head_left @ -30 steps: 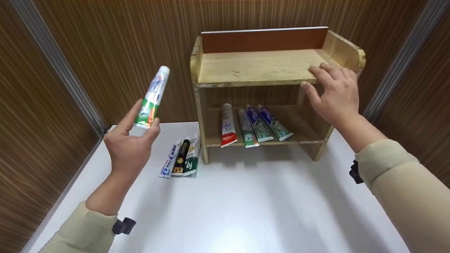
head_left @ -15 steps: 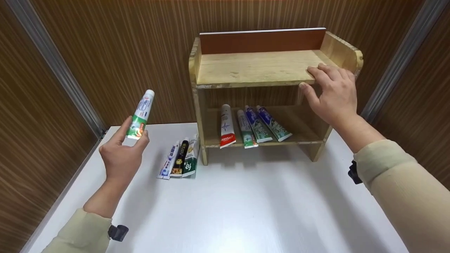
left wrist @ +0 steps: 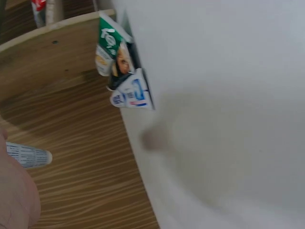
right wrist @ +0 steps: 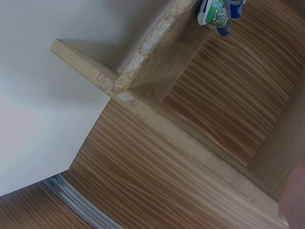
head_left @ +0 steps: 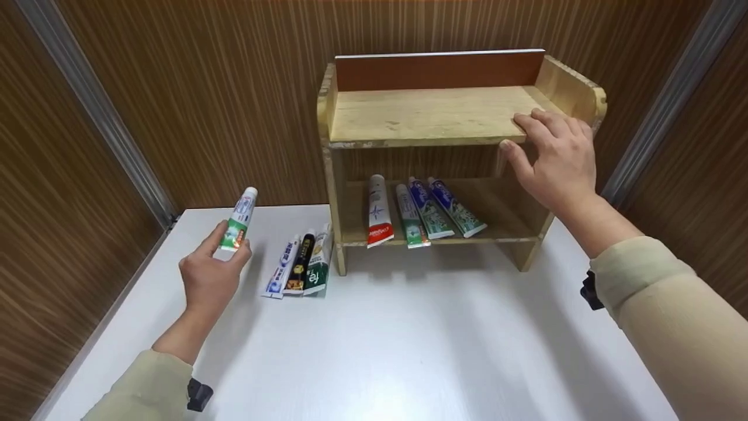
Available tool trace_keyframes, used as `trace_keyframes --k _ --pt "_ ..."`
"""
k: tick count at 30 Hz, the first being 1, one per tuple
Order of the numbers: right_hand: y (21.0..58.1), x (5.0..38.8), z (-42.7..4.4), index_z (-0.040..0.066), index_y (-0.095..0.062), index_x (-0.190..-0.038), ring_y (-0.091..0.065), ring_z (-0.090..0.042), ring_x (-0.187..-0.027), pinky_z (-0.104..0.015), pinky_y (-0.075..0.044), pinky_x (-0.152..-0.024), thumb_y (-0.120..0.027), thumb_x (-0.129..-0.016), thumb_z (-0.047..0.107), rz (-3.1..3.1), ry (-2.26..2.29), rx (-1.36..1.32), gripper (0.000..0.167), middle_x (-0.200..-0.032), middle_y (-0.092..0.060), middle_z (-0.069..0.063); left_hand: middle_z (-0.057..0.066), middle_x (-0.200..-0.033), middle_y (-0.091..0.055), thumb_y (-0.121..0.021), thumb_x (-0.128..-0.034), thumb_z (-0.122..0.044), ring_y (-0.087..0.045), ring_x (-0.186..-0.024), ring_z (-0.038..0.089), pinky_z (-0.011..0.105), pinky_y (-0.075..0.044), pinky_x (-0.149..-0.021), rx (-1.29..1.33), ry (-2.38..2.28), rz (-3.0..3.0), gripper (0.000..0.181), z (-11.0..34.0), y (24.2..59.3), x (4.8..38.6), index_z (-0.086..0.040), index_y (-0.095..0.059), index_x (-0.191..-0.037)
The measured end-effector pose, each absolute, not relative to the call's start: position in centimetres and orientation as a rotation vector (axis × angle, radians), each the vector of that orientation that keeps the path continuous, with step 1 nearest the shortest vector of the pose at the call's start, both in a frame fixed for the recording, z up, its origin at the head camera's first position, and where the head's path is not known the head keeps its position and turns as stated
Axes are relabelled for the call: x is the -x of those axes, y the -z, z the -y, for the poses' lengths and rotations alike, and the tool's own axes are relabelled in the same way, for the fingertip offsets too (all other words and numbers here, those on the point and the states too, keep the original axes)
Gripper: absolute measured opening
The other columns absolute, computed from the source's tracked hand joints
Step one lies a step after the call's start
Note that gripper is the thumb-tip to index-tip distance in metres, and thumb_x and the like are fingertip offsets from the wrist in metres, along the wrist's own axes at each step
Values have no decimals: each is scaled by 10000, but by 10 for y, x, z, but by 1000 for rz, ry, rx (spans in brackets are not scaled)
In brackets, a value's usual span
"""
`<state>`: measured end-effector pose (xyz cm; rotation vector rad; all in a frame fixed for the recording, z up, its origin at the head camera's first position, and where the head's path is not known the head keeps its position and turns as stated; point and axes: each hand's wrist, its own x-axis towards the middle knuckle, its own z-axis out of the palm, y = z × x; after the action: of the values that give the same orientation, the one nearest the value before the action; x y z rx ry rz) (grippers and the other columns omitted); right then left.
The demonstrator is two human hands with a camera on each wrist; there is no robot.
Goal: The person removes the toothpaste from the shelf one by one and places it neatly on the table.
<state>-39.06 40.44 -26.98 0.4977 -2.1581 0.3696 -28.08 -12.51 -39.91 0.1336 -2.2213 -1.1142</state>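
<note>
Between thumb and fingers, my left hand point(head_left: 211, 278) pinches a white and green toothpaste tube point(head_left: 239, 221) by its flat end, cap pointing up and away. It is held over the left part of the table, left of three toothpaste tubes lying side by side: a white-blue one point(head_left: 283, 266), a black one point(head_left: 300, 263) and a white-green one point(head_left: 318, 263). My right hand point(head_left: 555, 155) rests on the right front edge of the upper board of a wooden shelf point(head_left: 432, 114), its thumb at the front edge. In the left wrist view the held tube point(left wrist: 29, 155) shows only its cap end.
On the lower board lie a white-red tube point(head_left: 379, 210), a white-green tube point(head_left: 412, 216) and two blue-green tubes point(head_left: 430, 207). The shelf stands on a white table point(head_left: 397, 339) against wood-patterned walls point(head_left: 234, 88).
My left hand has lowered the pinched tube towards the table, first drifting left, then slightly back right. The right hand stays on the shelf edge.
</note>
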Motion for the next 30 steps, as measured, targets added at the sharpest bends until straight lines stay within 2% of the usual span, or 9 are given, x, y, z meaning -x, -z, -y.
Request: trace_keyframes --k 5,11,24,27,30 --pt "271 389 -406 126 -683 -1403 -542 -454 -1319 -626 -345 -1123 -632 -1033 481 2178 -364 -480 515 -1422 -637 -205 195 -1469 -608 -769 -970 -140 -634 -1311 386 483 -537 -1058 -149 1103 2268 594 129 413 285 -29 -565 -1517" --pt "272 389 -406 118 -680 -1404 -539 -453 -1323 -623 -345 -1123 -634 -1037 470 2186 -353 -479 511 -1426 -632 -207 234 -1427 -618 -780 -945 -68 -632 -1299 413 506 -549 -1033 -107 1076 2304 586 132 427 288 27 -574 -1486" --pt "271 390 -406 113 -680 -1401 -534 -452 -1334 -619 -344 -1127 -637 -1035 466 2191 -354 -478 510 -1416 -632 -211 260 -1442 -591 -769 -959 -82 -589 -1338 431 510 -511 -1083 -90 1050 2430 580 140 445 292 54 -559 -1482" --pt "270 390 -405 114 -682 -1401 -537 -454 -1329 -622 -345 -1122 -644 -1032 463 2184 -357 -484 509 -1411 -636 -211 267 -1419 -605 -770 -949 -78 -644 -1278 418 504 -555 -1033 -73 1030 2452 564 141 448 292 52 -582 -1465" --pt "269 390 -404 113 -683 -1398 -541 -456 -1323 -622 -346 -1122 -647 -1030 458 2175 -362 -491 506 -1405 -639 -212 269 -1376 -637 -774 -935 -76 -722 -1133 381 465 -603 -913 -56 993 2459 542 142 451 293 38 -616 -1441"
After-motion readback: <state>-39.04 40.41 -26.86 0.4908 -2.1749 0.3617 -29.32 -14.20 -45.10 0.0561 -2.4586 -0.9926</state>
